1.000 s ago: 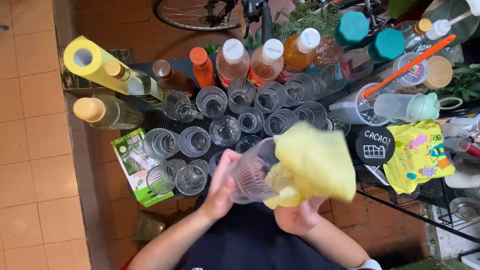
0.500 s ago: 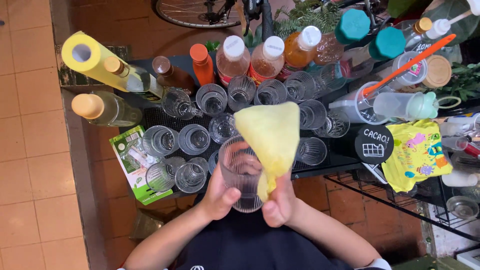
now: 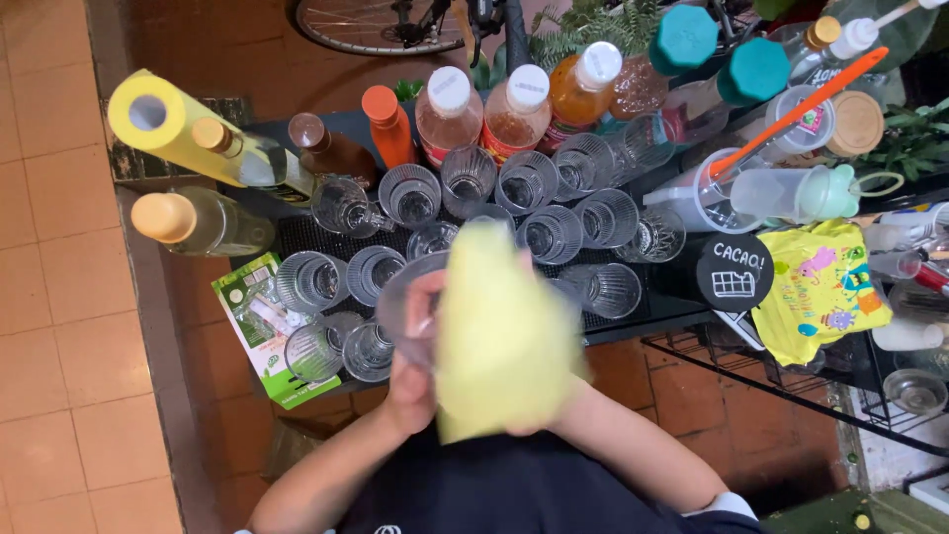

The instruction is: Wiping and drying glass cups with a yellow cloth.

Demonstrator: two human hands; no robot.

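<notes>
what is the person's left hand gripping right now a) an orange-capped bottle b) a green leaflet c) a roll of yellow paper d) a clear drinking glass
d: the left hand wraps around a clear drinking glass, with a soft yellow cloth draped over it from the right.

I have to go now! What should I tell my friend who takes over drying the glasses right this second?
Left hand grips a clear glass by its side, above the front of the mat.
Right hand is hidden under the yellow cloth, which covers the mouth of the glass.
This glass is mid-wipe, not set down.
About sixteen other glasses stand mouth-up on the black mat, bottles behind them.
Which of those are wiped cannot be told; check each.
</notes>
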